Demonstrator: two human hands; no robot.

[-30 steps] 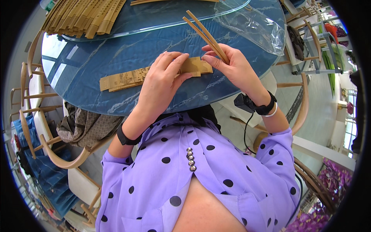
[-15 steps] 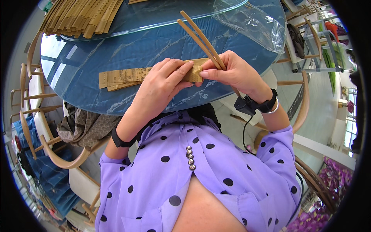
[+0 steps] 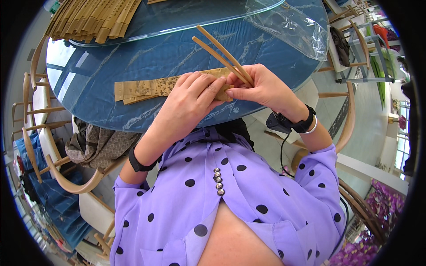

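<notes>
A pair of wooden chopsticks (image 3: 222,54) is gripped in my right hand (image 3: 268,88), their upper ends pointing up and to the left over the table. My right fingertips also meet the end of a brown paper chopstick sleeve (image 3: 224,92). Closed over that sleeve, my left hand (image 3: 191,95) presses it between thumb and fingers, hiding its middle. More flat brown sleeves (image 3: 137,91) with dark print lie on the tabletop to the left, partly under my left hand. The lower ends of the chopsticks are hidden by my right hand.
The round blue marbled table (image 3: 102,106) carries a raised glass turntable (image 3: 186,24). A large fanned stack of brown sleeves (image 3: 93,20) lies at the far left. Crumpled clear plastic (image 3: 297,31) lies far right. Wooden chairs (image 3: 82,184) stand around, one holding a patterned brown cloth (image 3: 102,144).
The chopsticks have shifted a little left and down with my right hand. My left hand has slid slightly right and down, its fingers now nearer the sleeve's right end.
</notes>
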